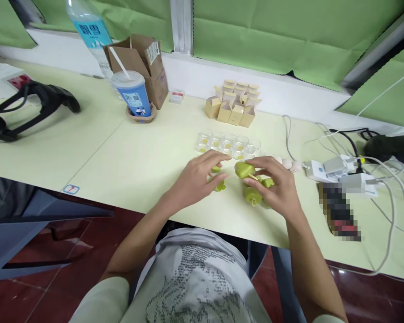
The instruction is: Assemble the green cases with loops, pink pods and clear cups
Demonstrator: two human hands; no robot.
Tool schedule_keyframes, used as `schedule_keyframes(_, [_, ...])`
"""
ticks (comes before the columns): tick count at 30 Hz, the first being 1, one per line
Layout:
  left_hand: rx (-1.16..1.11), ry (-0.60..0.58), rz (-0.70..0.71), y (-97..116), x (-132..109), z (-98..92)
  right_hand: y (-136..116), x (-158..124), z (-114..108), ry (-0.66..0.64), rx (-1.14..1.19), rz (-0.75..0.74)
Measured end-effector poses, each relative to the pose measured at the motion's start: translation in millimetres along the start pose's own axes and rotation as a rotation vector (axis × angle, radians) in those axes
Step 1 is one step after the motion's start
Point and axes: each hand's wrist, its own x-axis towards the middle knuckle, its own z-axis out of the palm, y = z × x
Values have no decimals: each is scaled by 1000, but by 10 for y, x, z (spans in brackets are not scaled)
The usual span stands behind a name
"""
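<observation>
My right hand [276,183] pinches a glossy green rounded piece [244,169] between thumb and fingers, just above the table. Under that hand lie several more green pieces [253,195], partly hidden by my fingers. To the left, my left hand [202,176] is held with thumb and fingers apart and nothing gripped. Near its fingertips are small green parts [220,186], partly covered by the hand. Beyond both hands stand clear plastic cups [228,143] in rows, with yellow spots in several of them.
Small open cartons [235,112] stand by the wall. Back left are a blue drink cup [133,96], a cardboard box [156,78], a water bottle [90,33] and a black headset [37,105]. At right lie a power strip [314,171], cables and a blurred dark object [338,211].
</observation>
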Motion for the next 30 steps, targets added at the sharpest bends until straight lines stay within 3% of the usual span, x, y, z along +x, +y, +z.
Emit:
schedule_keyframes(3, [-226, -94, 3, -17, 18, 160, -174, -141, 91, 48, 358, 54])
schedule_keyframes(5, [-251, -72, 12, -28, 14, 231, -290, -205, 181, 58, 381, 86])
schedule_keyframes(8, [-87, 58, 80, -42, -20, 286, -427, -223, 291, 138, 173, 111])
schedule_keyframes(12, [188, 162, 199, -27, -71, 332, -493, -187, 367, 261, -61, 13])
schedule_keyframes(19, [301, 148, 216, 68, -87, 388, -427, -218, 336, 271, -173, -33])
schedule_keyframes(25, [369, 113, 287, 109, -103, 430, -366, -239, 473, 326, -480, -85])
schedule_keyframes(30, [425, 140, 300, 123, -92, 537, -321, -253, 502, 358, -423, -46])
